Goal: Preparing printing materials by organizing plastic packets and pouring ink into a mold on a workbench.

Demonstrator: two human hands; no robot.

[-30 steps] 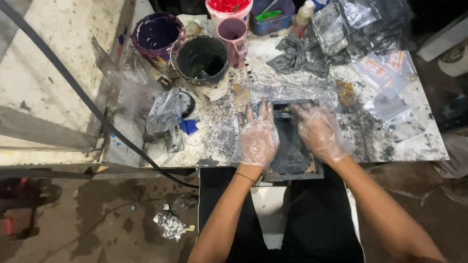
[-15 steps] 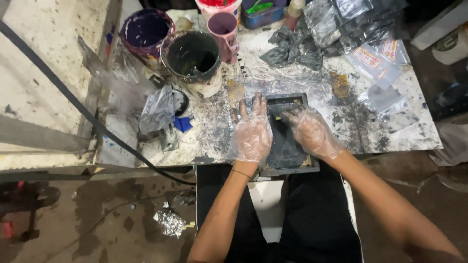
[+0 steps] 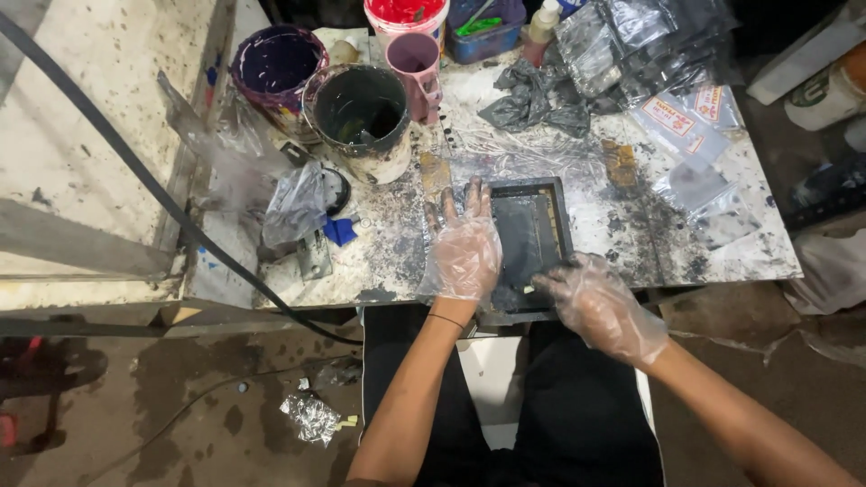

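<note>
Dark framed tray [image 3: 532, 236] lies flat at the near edge of the stained worktable [image 3: 631, 261], straight in front of the seated person, its shallow black inside smeared and wet-looking. Left hand [image 3: 462, 248], in a clear thin plastic glove, rests palm down with fingers spread wide along the tray's left rim and partly on the tabletop beside it; it presses flat and clasps nothing. Right hand [image 3: 600, 302], gloved the same way, sits at the tray's near right corner with its fingers loosely curled and touching the frame; whether they pinch the rim or merely lie on it cannot be told. Behind the tray, well apart from it, stand the containers: a grimy bucket [image 3: 363, 117] holding dark, nearly black liquid low inside, a purple-stained bucket [image 3: 275, 68] just to its left with dark violet paint coating its walls, a white tub [image 3: 406, 13] of bright red paint at the far edge, and a small mauve cup [image 3: 415, 63] touching the dark bucket's right side, its contents not visible. A blue bin [image 3: 487, 32] further back holds something green. Crumpled grey plastic [image 3: 537, 95] lies right of the cup, with clear packets [image 3: 686, 122] beyond it. A scrunched clear bag [image 3: 298, 207] lies left of the tray, near a small blue scrap [image 3: 341, 232].
</note>
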